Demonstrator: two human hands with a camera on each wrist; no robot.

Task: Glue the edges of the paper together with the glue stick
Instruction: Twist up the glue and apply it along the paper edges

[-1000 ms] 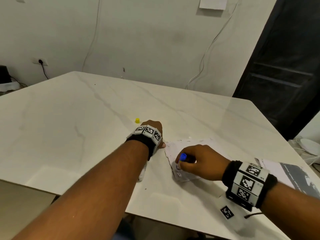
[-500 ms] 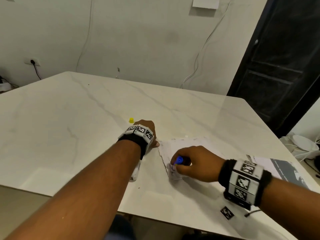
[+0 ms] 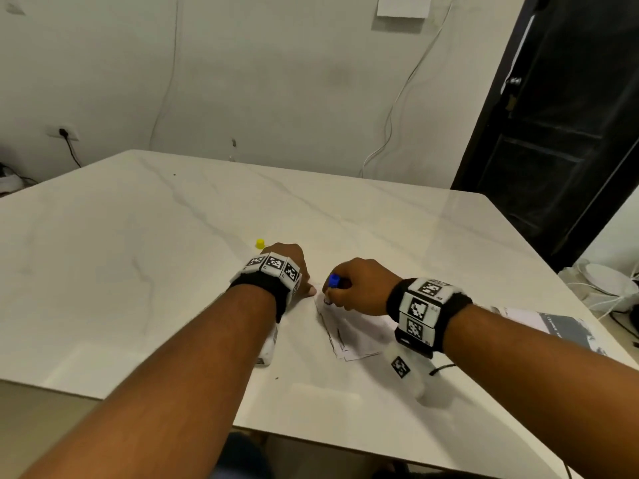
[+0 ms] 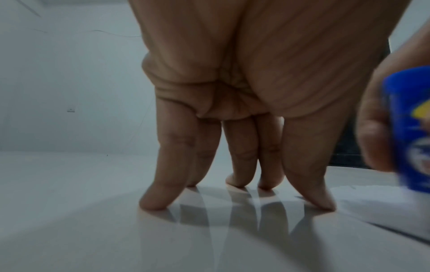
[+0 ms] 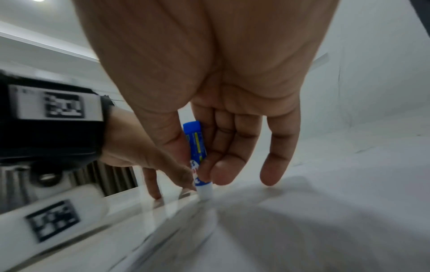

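**Gluing along the near-left edge of the paper**

Starting at the left, I see one small yellow cap standing on the counter, just beyond my left hand. That grip is spread, its straight fingertips pressing down on the bare counter, the thumb tip just beside the paper's left edge; I cannot tell whether it touches the sheet.

Next comes my right hand, its grip pinching the one blue glue stick between thumb and fingers. The stick stands nearly upright, its white tip down on the paper close to the far-left corner.

To do this stroke well, I judge I should keep the stick steep, press lightly, and draw it right along the margin without running off onto the counter. The left fingers would serve better on the sheet itself, pinning it so it cannot slide or wrinkle.

Count: one glue stick, one cap, one working sheet that I can make out, and further right one printed sheet lying apart near the counter's edge.
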